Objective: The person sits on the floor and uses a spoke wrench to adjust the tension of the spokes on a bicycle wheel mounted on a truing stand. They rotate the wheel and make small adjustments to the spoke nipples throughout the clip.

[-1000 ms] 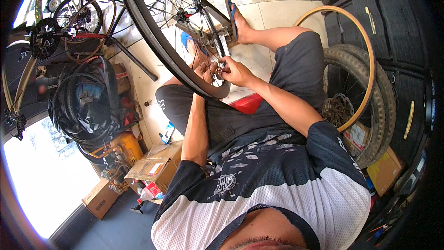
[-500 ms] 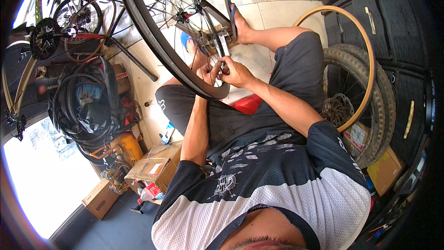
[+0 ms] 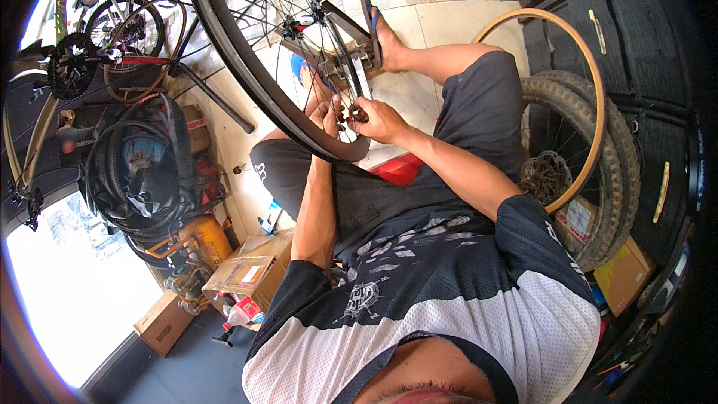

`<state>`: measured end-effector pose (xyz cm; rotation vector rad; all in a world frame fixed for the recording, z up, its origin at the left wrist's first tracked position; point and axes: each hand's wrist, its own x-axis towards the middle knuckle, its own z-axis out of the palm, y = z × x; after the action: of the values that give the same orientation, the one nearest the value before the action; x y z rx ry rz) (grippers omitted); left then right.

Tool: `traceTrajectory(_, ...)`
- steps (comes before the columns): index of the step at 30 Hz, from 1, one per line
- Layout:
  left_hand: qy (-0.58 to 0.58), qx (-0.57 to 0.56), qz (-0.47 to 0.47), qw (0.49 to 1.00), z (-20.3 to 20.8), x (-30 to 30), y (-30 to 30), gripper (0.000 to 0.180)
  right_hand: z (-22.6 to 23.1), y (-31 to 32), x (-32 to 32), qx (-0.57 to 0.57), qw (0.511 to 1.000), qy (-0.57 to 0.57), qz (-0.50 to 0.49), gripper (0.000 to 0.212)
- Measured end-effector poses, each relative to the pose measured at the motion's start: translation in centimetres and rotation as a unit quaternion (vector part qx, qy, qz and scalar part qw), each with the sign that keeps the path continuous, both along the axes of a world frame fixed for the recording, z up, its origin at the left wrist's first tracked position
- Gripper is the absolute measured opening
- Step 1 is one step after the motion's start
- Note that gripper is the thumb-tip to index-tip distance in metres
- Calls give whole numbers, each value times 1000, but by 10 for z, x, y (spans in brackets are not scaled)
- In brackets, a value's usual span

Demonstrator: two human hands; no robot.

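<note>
A bicycle wheel [image 3: 258, 93] with a black rim stands upright between my legs, its hub [image 3: 292, 26] resting in a metal wheel stand [image 3: 359, 52]. My left hand [image 3: 323, 118] is among the spokes on the inner side of the rim, its fingers curled together; part of it is hidden behind the rim. On the right side of the wheel, my right hand [image 3: 381, 121] is closed near the spoke ends. Its fingertips pinch something small and dark that I cannot make out. A small gap with spokes in it separates the two hands.
Two knobby tyres [image 3: 621, 157] and a tan hoop [image 3: 598, 105] lean at my right. At my left are a cardboard box [image 3: 250, 269], a yellow tank [image 3: 206, 243] and coiled black tyres [image 3: 105, 172]. Bicycles [image 3: 123, 26] stand at the far left. A red object [image 3: 396, 170] lies between my legs.
My left hand has drawn away to the left from my right hand; their fingers were together before. My right hand has shifted slightly, and the wheel has moved a little to the left.
</note>
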<state>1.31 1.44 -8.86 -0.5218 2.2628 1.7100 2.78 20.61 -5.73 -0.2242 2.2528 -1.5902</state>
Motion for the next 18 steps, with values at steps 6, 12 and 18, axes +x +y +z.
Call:
traceTrajectory(6,-43,-43,-40,997,-27,1,-18,38,-36,-5,-2,-101,994,-37,24,29)
traceTrajectory(12,50,10,-83,995,-28,5,-7,26,-47,-6,-4,-239,956,-160,60,27)
traceTrajectory(18,26,37,-96,994,-13,5,6,30,-34,16,-12,-198,967,-159,2,24)
